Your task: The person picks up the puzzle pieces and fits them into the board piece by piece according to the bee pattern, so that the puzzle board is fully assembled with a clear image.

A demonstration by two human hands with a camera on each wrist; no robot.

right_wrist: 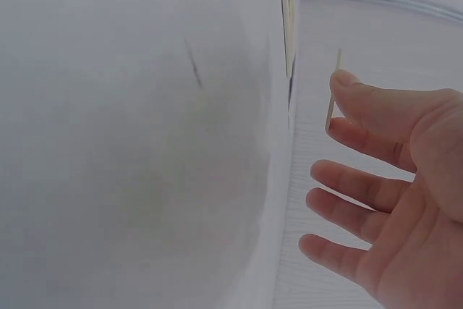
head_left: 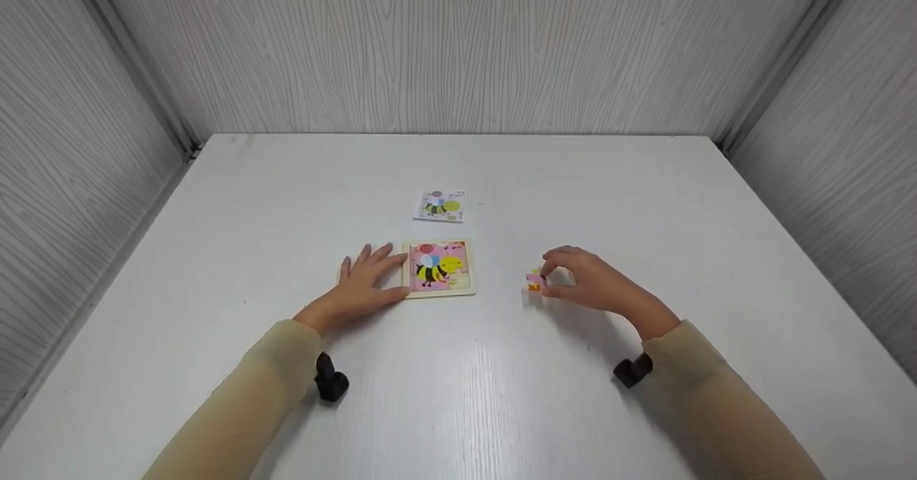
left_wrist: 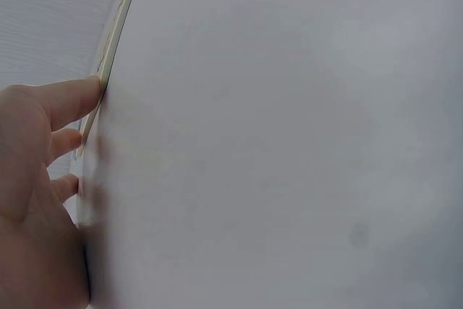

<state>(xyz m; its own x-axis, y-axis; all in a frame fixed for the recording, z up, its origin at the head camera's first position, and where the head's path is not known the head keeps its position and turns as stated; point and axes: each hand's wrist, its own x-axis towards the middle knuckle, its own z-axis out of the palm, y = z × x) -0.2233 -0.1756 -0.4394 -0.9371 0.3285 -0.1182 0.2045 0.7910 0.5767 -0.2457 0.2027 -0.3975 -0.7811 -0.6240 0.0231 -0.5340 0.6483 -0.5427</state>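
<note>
A square wooden jigsaw puzzle (head_left: 440, 269) with a bee picture lies on the table, its lower right part showing bare wood. My left hand (head_left: 367, 283) is spread at its left side, thumb and index finger touching the border. In the left wrist view, the thumb (left_wrist: 76, 99) meets the thin edge of the puzzle tray. To the right, my right hand (head_left: 591, 279) pinches a small pink and orange puzzle piece (head_left: 534, 281) between thumb and index finger, above the table. The right wrist view shows this piece (right_wrist: 331, 110) edge-on, with the other fingers extended loosely.
A picture card (head_left: 440, 206) with the same bee lies behind the puzzle on the white table (head_left: 458, 380). Wood-grain panels (head_left: 458, 50) stand at the back and on both sides. Each wrist bears a small black device (head_left: 331, 380).
</note>
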